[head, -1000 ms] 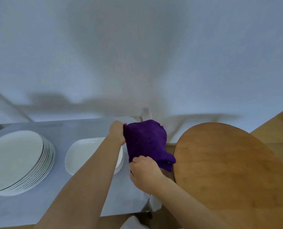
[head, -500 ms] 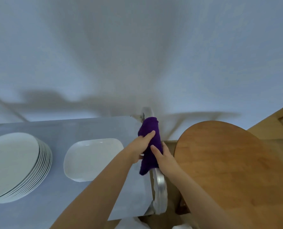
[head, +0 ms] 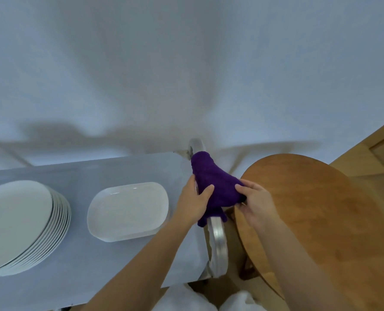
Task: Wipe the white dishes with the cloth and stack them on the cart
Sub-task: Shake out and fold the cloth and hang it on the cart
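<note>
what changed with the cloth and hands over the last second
The cloth, held up bunched over the cart a second ago, now lies draped over the cart's handle. The left hand rests on its left side and the right hand grips its right edge, spreading it wider than half a second ago. The oval dish and the plate stack stayed put.

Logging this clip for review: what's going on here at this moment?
A person has both hands on a purple cloth draped over the cart's metal handle. The left hand presses it from the cart side; the right hand pinches its other edge. A white oval dish and a stack of white plates sit on the cart, untouched.
</note>
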`<state>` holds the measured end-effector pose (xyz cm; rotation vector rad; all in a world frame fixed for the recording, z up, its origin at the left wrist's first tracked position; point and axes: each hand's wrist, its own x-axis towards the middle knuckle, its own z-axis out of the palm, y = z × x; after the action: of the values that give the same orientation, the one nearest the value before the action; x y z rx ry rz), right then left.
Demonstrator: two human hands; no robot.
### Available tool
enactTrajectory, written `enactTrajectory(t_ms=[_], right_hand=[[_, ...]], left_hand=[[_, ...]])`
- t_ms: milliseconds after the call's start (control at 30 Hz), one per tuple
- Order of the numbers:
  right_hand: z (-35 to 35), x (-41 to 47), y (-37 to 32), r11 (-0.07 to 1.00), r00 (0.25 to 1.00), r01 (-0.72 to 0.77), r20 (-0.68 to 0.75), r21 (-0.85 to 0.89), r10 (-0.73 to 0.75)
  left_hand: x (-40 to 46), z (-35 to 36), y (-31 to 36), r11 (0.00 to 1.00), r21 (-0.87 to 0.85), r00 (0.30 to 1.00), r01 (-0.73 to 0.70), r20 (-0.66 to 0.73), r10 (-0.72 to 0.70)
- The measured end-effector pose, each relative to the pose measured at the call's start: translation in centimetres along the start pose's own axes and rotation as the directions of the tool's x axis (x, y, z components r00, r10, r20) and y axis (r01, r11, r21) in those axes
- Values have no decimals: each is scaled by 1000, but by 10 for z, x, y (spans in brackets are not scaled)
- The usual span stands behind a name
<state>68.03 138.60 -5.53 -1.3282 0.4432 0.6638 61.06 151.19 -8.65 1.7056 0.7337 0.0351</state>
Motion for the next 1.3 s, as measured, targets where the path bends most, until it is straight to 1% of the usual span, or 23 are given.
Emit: enactTrajectory(t_ms=[67,133,167,233,267,333,367,467,533,600,667,733,800,833,900,967,1000,1067,1133,1167,1200,1267,1300], right_hand=[[-9,-4,1,999,999,31,-21,-44,-32],[-15,-4,10,998,998,15,-64,-56,-18],[-16,-4,16,999,997,-20,-79,-45,17],[-16,-4,25,989,990,-133,-63,-58,129],[-15,-3,29,978,980,-199,-23,-59,197],[-14,-2,33,948,946,-318,75,18,316],[-14,-2,32,943,942,-330,90,53,325],[-11,1,19,986,987,-162,-9,35,163],[-11,-1,2,994,998,-60,-19,86,62],[-14,-6,-11,992,1000,22,9,127,-23],[-20,-12,-9,995,997,76,23,67,-77],[-28,-15,10,998,1000,30,2,-52,-30],[-34,-16,32,983,994,-111,-36,-148,107],[-35,-17,41,966,985,-172,-55,-192,165],[-33,-17,50,949,986,-156,-102,-274,132],[-30,-20,47,923,982,74,-136,-378,-134],[-26,-24,43,870,947,239,-95,-431,-307],[-15,-39,35,693,811,555,115,-461,-574],[1,-54,39,538,686,722,344,-435,-641],[9,-59,46,521,676,736,426,-432,-601],[19,-62,56,540,699,715,487,-445,-524],[39,-61,82,625,793,583,531,-520,-298],[48,-57,95,669,850,474,497,-573,-176]], left_hand=[[-9,3,-1,999,14,999,-38,-12,39],[-23,5,-6,979,171,992,-113,-43,122],[-31,6,-9,929,317,971,-190,-76,225],[-44,4,-15,723,568,858,-394,-55,511],[-48,4,-18,655,611,818,-445,-20,575],[-51,3,-18,627,624,809,-466,13,588],[-51,3,-16,624,630,813,-462,21,581],[-51,4,-8,572,660,787,-487,48,615],[-50,5,-4,543,676,754,-498,29,656],[-52,5,-3,588,643,736,-491,-55,675],[-55,8,-12,582,652,730,-486,-63,680],[-59,12,-25,588,665,773,-460,-25,633],[-61,14,-33,675,620,838,-400,-52,544],[-60,13,-35,708,594,849,-382,-77,522],[-62,13,-35,748,563,873,-352,-92,480],[-66,11,-35,794,520,892,-314,-124,435],[-69,6,-38,831,489,902,-265,-179,393],[-77,-10,-47,921,371,902,-117,-349,255],[-82,-36,-57,972,232,857,20,-505,103],[-83,-53,-63,979,194,833,67,-551,52],[-83,-70,-69,979,174,816,108,-578,13],[-79,-107,-84,966,165,794,200,-604,-61],[-76,-124,-92,958,156,792,240,-603,-100]])
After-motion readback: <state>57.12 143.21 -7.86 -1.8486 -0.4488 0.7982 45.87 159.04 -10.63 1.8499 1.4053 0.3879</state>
